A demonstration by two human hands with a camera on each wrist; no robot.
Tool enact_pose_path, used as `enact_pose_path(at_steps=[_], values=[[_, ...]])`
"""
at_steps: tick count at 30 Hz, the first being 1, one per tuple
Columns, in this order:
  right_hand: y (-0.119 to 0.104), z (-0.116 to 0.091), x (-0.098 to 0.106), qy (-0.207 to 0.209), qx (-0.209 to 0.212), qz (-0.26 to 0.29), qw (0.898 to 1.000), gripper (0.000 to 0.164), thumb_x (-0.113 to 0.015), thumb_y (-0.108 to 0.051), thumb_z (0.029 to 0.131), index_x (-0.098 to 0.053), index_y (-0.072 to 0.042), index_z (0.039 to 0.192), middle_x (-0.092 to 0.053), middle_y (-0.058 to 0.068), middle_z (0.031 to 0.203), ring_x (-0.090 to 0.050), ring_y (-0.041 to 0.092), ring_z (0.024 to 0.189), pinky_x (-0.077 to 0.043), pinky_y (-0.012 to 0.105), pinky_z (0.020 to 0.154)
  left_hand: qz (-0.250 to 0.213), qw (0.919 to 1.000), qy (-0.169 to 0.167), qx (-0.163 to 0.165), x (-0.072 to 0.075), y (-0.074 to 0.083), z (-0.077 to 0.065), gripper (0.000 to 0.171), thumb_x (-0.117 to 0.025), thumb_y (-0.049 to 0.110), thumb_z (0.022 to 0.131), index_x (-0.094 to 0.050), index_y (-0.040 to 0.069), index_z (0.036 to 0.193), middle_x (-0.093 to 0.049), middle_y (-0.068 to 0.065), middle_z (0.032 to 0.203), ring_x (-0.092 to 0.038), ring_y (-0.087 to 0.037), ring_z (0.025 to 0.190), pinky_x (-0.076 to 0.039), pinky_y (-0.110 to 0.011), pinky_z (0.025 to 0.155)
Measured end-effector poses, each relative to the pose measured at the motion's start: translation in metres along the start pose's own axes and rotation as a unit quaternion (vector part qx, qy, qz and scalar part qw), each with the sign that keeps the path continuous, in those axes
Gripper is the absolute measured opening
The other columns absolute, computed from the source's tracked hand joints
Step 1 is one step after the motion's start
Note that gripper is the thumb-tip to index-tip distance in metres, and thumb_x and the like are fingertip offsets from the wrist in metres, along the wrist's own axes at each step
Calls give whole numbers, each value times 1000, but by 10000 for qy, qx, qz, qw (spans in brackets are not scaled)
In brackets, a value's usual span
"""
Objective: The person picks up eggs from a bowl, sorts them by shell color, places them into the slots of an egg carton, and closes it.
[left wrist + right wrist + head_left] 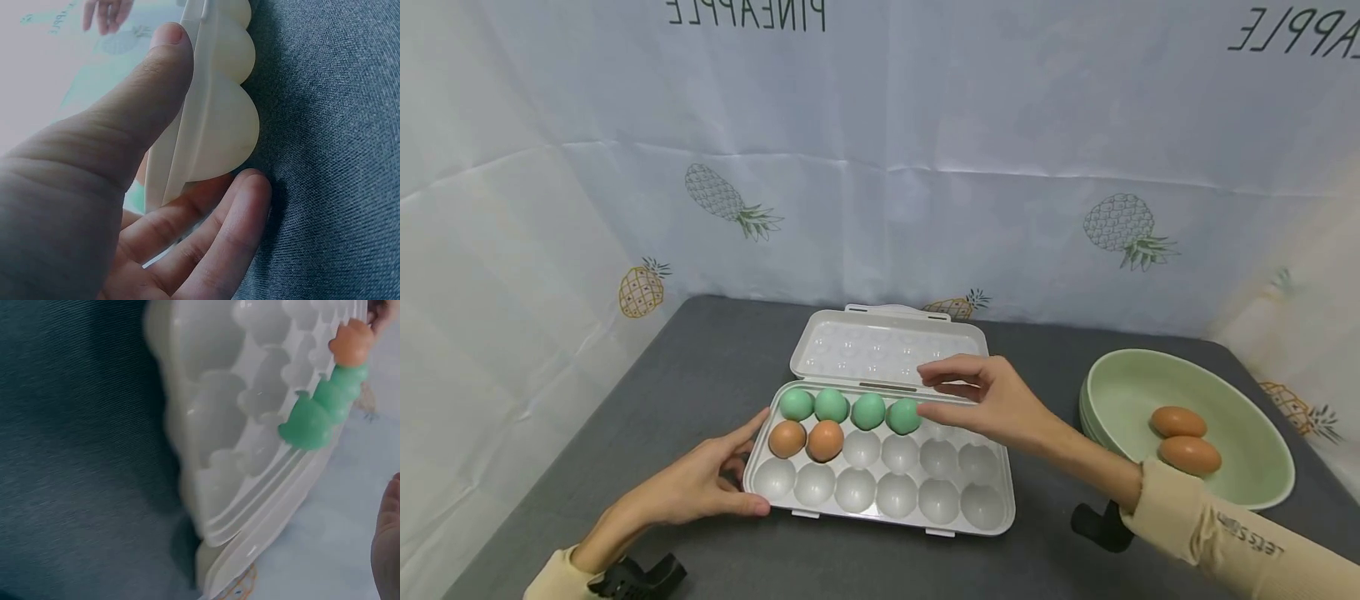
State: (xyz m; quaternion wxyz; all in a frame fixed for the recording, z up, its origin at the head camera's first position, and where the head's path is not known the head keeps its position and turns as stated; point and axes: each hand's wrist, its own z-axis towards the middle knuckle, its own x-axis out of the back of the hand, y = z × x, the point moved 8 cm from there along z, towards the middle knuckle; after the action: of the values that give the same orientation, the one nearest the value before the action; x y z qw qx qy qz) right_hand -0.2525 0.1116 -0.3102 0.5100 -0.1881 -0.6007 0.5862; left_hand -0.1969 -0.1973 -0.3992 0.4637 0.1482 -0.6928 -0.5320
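Observation:
A white plastic egg tray (pixel 897 497) lies on the table with its lid (pixel 887 343) folded back behind it. Several green eggs (pixel 868 412) stand along the back row from the left, and two brown eggs (pixel 825 440) sit in the middle row's left cups. My left hand (pixel 700 482) grips the tray's left end; in the left wrist view its thumb (pixel 147 90) lies on the rim and the fingers curl below. Over the back right of the tray hovers my right hand (pixel 988 400), thumb and fingers apart, nothing between them, the thumb tip beside the rightmost green egg (pixel 903 417).
To the right stands a light green bowl (pixel 1123 379), seemingly stacked on another, holding two brown eggs (pixel 1191 455). A pale curtain (pixel 880 233) with pineapple prints hangs along the back of the dark grey table (pixel 730 375).

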Motion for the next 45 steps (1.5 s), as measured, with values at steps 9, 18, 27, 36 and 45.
enact_pose_path(at_steps=[9, 18, 27, 36, 45], values=[[16, -37, 51, 219, 433, -104, 9988, 35, -76, 4, 88, -69, 1, 122, -72, -10, 118, -69, 4, 111, -57, 22, 96, -14, 10000, -22, 28, -1, -2, 1, 115, -84, 21, 87, 0, -14, 158, -62, -35, 130, -69, -2, 85, -61, -27, 70], [36, -82, 112, 417, 440, 314, 9977, 38, -63, 19, 89, -64, 10, 126, -71, -8, 123, -69, 3, 113, -56, 18, 93, -21, 10000, -46, 83, -1, -2, 2, 116, -84, 22, 86, 0, -14, 158, -62, -35, 129, -69, -2, 84, -61, -27, 70], [68, -119, 177, 461, -178, -581, 9971, 46, -57, 19, 93, -59, 6, 137, -69, -12, 132, -67, -1, 116, -56, 16, 89, -10, 10000, -35, 76, -1, -2, 2, 115, -84, 22, 86, 0, -13, 158, -62, -34, 129, -69, -2, 84, -61, -27, 70], [102, -156, 235, 448, -1020, -1751, 9782, 47, -61, 10, 95, -61, -5, 139, -65, -32, 126, -60, -18, 112, -50, 6, 81, -11, 10000, -39, -4, 1, -2, 3, 115, -83, 19, 87, 0, -12, 159, -59, -36, 133, -69, -2, 85, -61, -27, 70], [110, -163, 244, 114, -837, -2232, 9711, 41, -72, 12, 85, -74, -8, 121, -73, -27, 114, -63, -17, 101, -51, 9, 73, -84, 10000, -47, -15, 0, -1, 1, 114, -83, 18, 87, 0, -13, 158, -58, -38, 133, -69, -2, 86, -61, -28, 71]])
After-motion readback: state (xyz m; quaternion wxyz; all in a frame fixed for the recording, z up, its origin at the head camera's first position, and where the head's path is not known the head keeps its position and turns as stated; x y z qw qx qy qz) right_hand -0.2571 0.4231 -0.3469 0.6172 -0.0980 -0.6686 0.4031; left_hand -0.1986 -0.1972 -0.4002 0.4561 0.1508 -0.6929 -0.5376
